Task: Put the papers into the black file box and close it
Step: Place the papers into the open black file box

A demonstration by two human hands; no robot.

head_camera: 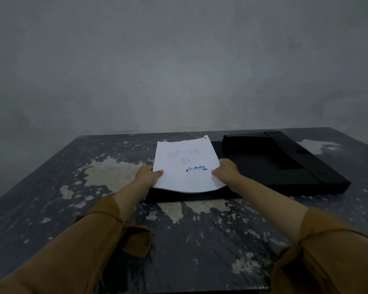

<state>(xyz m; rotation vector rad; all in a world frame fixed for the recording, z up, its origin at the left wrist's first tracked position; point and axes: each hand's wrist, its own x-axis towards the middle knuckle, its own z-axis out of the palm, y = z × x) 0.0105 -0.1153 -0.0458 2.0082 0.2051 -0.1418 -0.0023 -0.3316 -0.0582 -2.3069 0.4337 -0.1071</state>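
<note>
Papers pinched at both side edges, left hand and right hand each closed on the stack, sagging slightly, held low over the open black file box on a worn table, likely squared for lowering inside.

we see white papers with faint grey print and a blue stamp | black file box, plain matte | tabletop dark grey-blue, mottled with worn beige patches | sleeves mustard brown | wall flat grey
</note>
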